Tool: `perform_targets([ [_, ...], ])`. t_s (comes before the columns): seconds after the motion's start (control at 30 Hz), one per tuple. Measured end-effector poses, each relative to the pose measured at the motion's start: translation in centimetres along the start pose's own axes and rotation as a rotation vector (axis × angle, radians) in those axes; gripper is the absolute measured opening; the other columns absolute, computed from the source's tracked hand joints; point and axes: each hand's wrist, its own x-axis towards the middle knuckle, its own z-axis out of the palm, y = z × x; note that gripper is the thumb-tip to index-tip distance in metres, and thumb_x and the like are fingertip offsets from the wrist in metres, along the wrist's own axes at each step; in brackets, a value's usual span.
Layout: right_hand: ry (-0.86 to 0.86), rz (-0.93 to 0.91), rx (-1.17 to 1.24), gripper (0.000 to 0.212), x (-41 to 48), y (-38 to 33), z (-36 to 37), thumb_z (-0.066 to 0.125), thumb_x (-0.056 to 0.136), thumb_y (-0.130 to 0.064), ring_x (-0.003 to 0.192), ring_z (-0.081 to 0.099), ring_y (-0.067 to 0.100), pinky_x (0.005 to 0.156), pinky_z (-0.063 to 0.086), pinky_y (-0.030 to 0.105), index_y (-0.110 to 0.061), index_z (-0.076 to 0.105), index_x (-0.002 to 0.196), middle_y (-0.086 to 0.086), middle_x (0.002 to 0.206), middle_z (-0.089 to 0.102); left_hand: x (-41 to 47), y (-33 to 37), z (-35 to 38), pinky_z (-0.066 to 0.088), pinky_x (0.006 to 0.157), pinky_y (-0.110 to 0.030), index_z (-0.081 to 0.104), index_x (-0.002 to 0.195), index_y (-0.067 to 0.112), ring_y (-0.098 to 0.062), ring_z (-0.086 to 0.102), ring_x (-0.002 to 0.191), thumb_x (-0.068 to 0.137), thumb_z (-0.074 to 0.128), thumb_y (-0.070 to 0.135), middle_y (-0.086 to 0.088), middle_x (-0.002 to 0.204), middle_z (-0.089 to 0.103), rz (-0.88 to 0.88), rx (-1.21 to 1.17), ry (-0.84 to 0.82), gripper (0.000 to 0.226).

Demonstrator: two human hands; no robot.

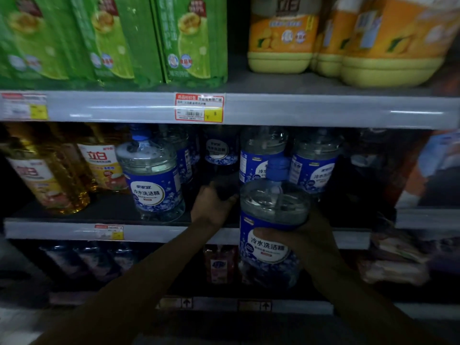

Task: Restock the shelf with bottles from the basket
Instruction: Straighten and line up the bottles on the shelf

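My right hand (306,242) holds a clear bottle (270,235) with a blue label and blue cap, upright in front of the middle shelf's edge (154,231). My left hand (211,204) reaches onto that shelf. Its fingers curl around the lower part of a bottle in shadow (219,155), in the gap between the rows. More of the same blue-label bottles stand on the shelf: one at the front left (151,180) and two behind the held bottle (315,165). The basket is out of view.
Golden-yellow bottles (49,175) fill the left of the middle shelf. The upper shelf carries green packs (119,41) and orange jugs (348,38), with a price tag (199,107) on its rail. Dark bottles and a red one (220,263) stand on the lower shelf.
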Motion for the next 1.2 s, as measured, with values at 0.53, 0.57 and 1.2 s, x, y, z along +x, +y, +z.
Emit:
perform_targets([
  [0.53,-0.018,-0.214,0.035,0.094,0.8,-2.7,4.0,0.097,0.059,0.001,0.118,0.068,0.016,0.096,0.058,0.039,-0.019,0.054,0.140,-0.003,0.130,0.070,-10.7,1.9,-7.7,0.053,0.083,-0.014,0.062,0.128,0.023,-0.001,0.070,0.106,0.087,0.074,0.005,0.017,0.113,0.076,0.215,-0.583,-0.187,0.046],
  [0.57,-0.026,-0.233,0.042,0.094,1.0,-2.9,4.3,0.095,0.059,0.004,0.118,0.068,0.014,0.093,0.059,0.033,-0.019,0.053,0.140,-0.004,0.130,0.070,-10.8,2.0,-8.0,0.054,0.084,-0.015,0.062,0.127,0.024,-0.001,0.070,0.107,0.084,0.076,0.011,0.018,0.114,0.076,0.230,-0.603,-0.183,0.047],
  [1.2,-0.002,-0.218,0.006,0.099,6.9,-3.1,9.3,0.099,0.054,-0.001,0.117,0.067,0.009,0.093,0.060,0.034,-0.019,0.052,0.140,-0.006,0.129,0.069,-4.7,-2.0,-9.6,0.051,0.108,-0.038,0.056,0.145,0.024,-0.008,0.059,0.129,0.092,0.076,0.018,0.006,0.138,0.065,0.324,-0.343,0.068,0.057],
])
